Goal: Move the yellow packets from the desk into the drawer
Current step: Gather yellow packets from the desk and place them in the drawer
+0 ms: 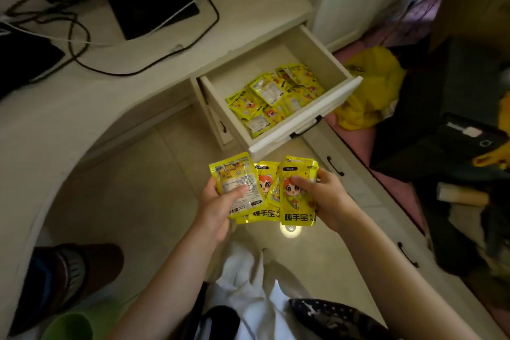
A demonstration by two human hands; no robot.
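Note:
Both my hands hold a fan of yellow packets point(265, 190) in mid-air above the tiled floor, below the drawer front. My left hand point(218, 201) grips the leftmost packet, which shows its printed back. My right hand point(323, 196) grips the rightmost packet, which shows a cartoon face. The white drawer point(306, 116) stands pulled open above and to the right of my hands. Several more yellow packets point(276, 96) lie in a loose pile inside it.
The curved cream desk point(82, 96) carries a black monitor base point(151, 5) and black cables. A yellow bag point(369, 85) lies to the right of the drawer. More drawers with black handles point(335, 165) run along the right. A slipper point(69, 279) sits at bottom left.

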